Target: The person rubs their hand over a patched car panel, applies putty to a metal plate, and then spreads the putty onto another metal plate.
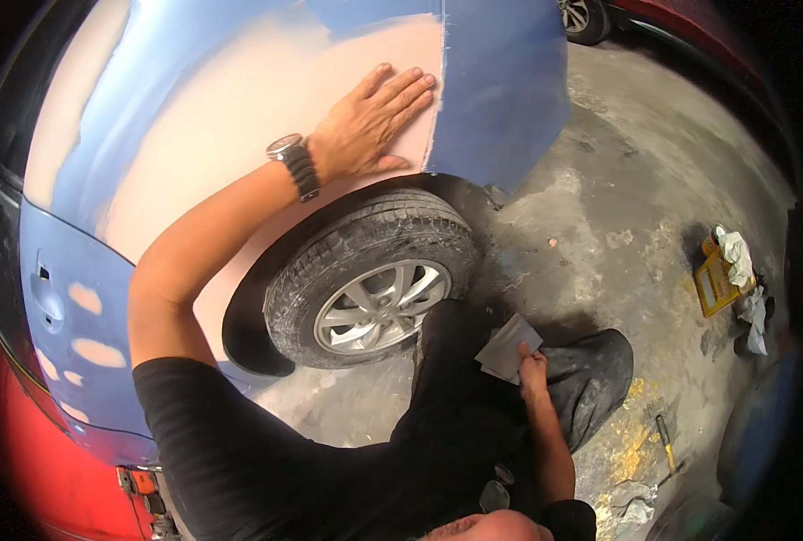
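Observation:
My left hand (374, 117), with a dark watch on its wrist, lies flat on the pale pink filler patch (212, 126) of a blue car's rear side panel. Its fingers stretch toward the patch's right edge, just above the wheel arch; the thumb sticks out to the side. Low over my knees, my right hand (534, 370) pinches a few grey sheets that look like sandpaper (507, 348). Below the filler patch sits the dusty tyre (298, 293) with its silver wheel rim (385, 308).
To the right on the stained concrete floor (591, 216) stands a yellow tin (717, 281) with crumpled white paper (737, 257). A tool with a black and yellow handle (665, 442) lies nearer. A red car (22, 451) is at lower left; another vehicle's wheel (582, 18) shows at the top.

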### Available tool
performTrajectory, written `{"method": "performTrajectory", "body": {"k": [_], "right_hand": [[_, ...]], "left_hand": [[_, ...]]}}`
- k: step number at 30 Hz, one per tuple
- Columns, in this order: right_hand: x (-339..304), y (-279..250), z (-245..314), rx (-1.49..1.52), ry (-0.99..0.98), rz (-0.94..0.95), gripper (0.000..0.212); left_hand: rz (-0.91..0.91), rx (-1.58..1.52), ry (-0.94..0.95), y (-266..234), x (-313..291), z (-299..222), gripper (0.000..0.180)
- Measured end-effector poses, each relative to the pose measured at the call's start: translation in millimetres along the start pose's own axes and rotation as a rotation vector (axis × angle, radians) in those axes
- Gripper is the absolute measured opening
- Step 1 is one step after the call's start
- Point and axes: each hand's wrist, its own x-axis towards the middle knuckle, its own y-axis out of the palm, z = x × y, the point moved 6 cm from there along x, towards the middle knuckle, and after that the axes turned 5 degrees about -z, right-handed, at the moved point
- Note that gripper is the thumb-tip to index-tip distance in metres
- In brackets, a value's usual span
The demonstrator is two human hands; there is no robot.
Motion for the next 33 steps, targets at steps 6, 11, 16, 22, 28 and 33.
{"method": "performTrajectory", "body": {"k": [6, 11, 16, 22, 28, 33], "right_hand": [[16.6, -5.5, -4.2, -0.139, 0.104, -0.127, 0.049], [24.4, -10.4, -6.3, -0.26, 0.193, -0.194, 0.069], [49.9, -24.7, -26.2, -0.22, 0.138, -0.079, 0.067], [36.9, -14.0, -12.3, -0.224, 0.039, -0.068, 0.035], [-10.1, 7.0, 28.2, -0.216, 0.157, -0.066, 0.046], [-10.7, 1.7, 41.1, -0.204, 0.0, -0.119, 0.041]], "left_hand": [[0.055, -0.051, -0.047, -24.2, -66.4, 14.1, 0.097], [0.104, -0.095, -0.124, -41.2, -119.7, 18.5, 0.096], [0.126, -0.079, -0.269, -49.2, -180.2, 15.1, 0.093], [0.011, -0.03, -0.524, -42.2, -165.7, 5.2, 0.099], [-0.089, -0.411, -0.201, 60.6, -26.7, -121.8, 0.1], [-0.149, -1.008, -0.133, 95.0, -41.7, -302.8, 0.085]]}}
